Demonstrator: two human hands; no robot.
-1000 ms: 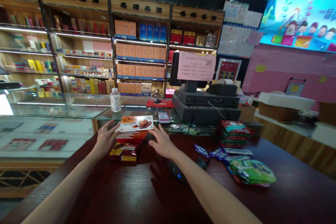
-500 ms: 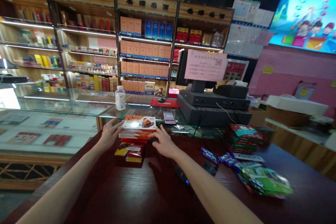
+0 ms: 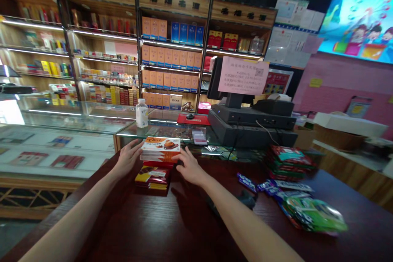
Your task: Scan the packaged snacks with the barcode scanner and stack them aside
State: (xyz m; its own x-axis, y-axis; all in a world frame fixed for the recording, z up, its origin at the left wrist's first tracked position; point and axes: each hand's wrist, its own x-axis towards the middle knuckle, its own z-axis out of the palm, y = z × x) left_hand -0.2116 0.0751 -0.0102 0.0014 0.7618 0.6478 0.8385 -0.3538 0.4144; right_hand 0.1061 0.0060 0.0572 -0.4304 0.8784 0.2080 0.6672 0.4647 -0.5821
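Note:
A stack of white-and-orange Dove chocolate boxes (image 3: pixel 161 145) stands on the dark wooden counter, its top box facing up. My left hand (image 3: pixel 128 158) lies along the stack's left side with the fingers stretched out. On the opposite side, my right hand (image 3: pixel 190 167) has its fingers spread, and the fingertips meet the right end of the boxes. Just in front of the stack lies a small pile of red-and-yellow chocolate packs (image 3: pixel 152 177). A dark handheld scanner (image 3: pixel 245 199) lies partly hidden behind my right forearm.
To the right lie purple-wrapped bars (image 3: pixel 247 182), green snack bags (image 3: pixel 315 214) and a pile of red-and-green packs (image 3: pixel 290 161). Behind stand a white bottle (image 3: pixel 141 113), a mouse (image 3: pixel 190 116) on a red mat and a cash register (image 3: pixel 251 125). A glass display case (image 3: pixel 58 143) runs along the left.
The top Dove boxes have shifted slightly left between my hands and sit more evenly. Both hands stay at the stack's sides. The view has turned slightly.

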